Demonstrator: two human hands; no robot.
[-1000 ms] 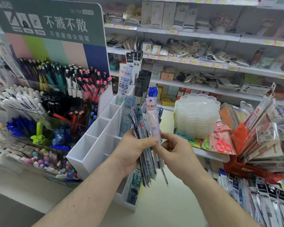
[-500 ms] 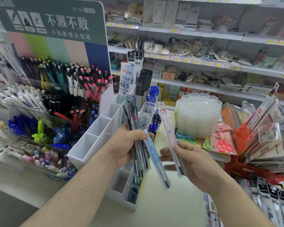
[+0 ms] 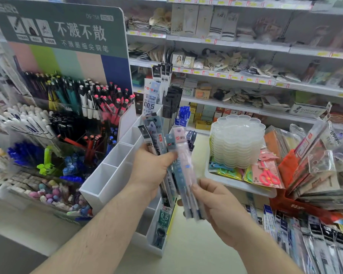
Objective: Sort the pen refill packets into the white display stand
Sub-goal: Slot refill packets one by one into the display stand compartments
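White stand [image 3: 115, 171] sits just left of and behind my left hand [image 3: 152, 171], its row of bare compartments running from near left to far right. My left hand is curled round a fan of refill packets [image 3: 156, 135], long axes upright and leaning a little away from me, tops up. My right hand [image 3: 216, 202] pinches the low end of a pale pink packet [image 3: 183, 155] and the ones beside it, thumb on the front; they touch the left hand's fan. Both hands are close to the stand, the left one nearer. Next, I judge, a packet goes up and left, then down end-first into a slot. Far compartments already hold upright packets, the 0.5 one [image 3: 151, 99] tallest; a green packet [image 3: 163, 220] stands in the near tier below my hands. More packets [image 3: 315, 238] lie on the tabletop, near right.
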